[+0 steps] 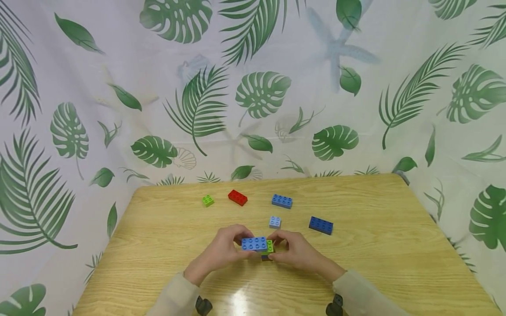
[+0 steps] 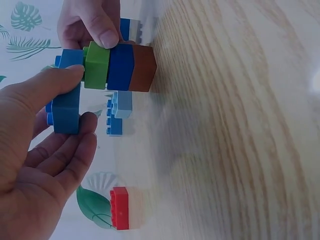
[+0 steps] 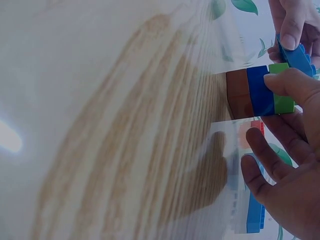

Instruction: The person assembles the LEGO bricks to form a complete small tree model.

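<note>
My left hand (image 1: 225,249) pinches a blue eight-stud building brick (image 1: 254,243) between thumb and fingers. It overhangs to the left of a short stack, its right end at the studs of the top green brick (image 1: 270,246). Under the green one come a dark blue brick (image 2: 120,67) and, lowest, a brown brick (image 2: 144,69) down at the tabletop. From the right, my right hand (image 1: 298,252) grips the stack, with the thumb on the dark blue and green bricks in the right wrist view. In that view the blue brick is tilted against the stack.
Behind the hands lie a light blue four-stud brick (image 1: 275,222) and a blue brick (image 1: 282,201). A dark blue brick (image 1: 321,225) is to the right; a red brick (image 1: 237,197) and small green brick (image 1: 207,200) lie farther left. A leaf-print curtain (image 1: 261,145) borders the wooden table (image 1: 158,245).
</note>
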Motion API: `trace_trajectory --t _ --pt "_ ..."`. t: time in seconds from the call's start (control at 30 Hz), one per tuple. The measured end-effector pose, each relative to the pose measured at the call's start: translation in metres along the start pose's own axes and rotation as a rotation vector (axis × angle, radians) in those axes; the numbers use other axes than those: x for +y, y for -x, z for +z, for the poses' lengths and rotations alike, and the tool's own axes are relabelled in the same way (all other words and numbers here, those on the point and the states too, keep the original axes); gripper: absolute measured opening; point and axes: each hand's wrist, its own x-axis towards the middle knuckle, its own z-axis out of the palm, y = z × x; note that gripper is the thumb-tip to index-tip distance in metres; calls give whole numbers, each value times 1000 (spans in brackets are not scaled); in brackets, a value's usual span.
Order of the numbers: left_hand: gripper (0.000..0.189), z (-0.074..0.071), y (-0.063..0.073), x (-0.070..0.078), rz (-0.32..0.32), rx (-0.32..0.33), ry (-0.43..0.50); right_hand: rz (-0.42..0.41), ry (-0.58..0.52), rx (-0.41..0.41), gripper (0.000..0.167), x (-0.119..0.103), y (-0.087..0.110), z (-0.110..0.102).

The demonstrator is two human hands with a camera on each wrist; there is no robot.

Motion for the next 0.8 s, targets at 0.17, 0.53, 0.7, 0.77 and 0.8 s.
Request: trace_trajectory --t 0.17,0.53,0.7,0.77,0.8 --pt "28 -3 -1 1 1 -14 -21 7 6 1 35 0 0 0" --pt "29 -5 -5 2 -10 -45 -69 -14 32 0 35 -2 0 0" --pt "30 -6 -5 3 -7 -63 -76 -28 38 -5 43 -6 0 0" --pt "30 -7 -6 3 -7 -69 -75 -51 34 -1 44 -9 -1 0" --pt "30 -7 -6 3 -6 -70 -78 -69 33 2 44 -11 -2 0"
